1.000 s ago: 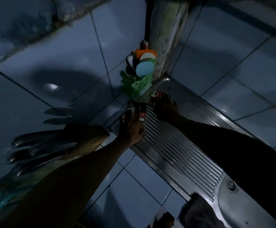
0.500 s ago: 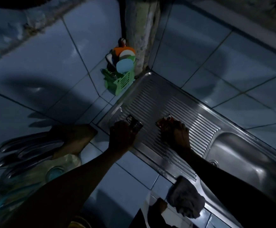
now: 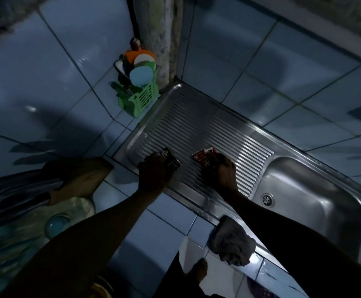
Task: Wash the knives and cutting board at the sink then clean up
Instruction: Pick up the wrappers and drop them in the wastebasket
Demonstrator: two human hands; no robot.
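Observation:
My left hand (image 3: 153, 171) grips a dark sachet (image 3: 171, 159) over the ribbed steel drainboard (image 3: 196, 125). My right hand (image 3: 222, 175) holds a red sachet (image 3: 204, 155) on the same drainboard, a little to the right. A wooden cutting board (image 3: 82, 177) stands at the left with several knives (image 3: 18, 190) beside it. The sink basin (image 3: 317, 203) lies at the right, with its drain (image 3: 267, 200) visible.
A green plastic caddy (image 3: 140, 97) with sponges and scrubbers stands in the tiled corner. A grey rag (image 3: 233, 241) lies on the sink's front edge. A clear lidded container (image 3: 67, 216) sits at lower left. Blue tiles cover the counter and walls.
Both hands drew the sachets back from the far corner near the caddy toward the drainboard's front. The view swung to show the basin.

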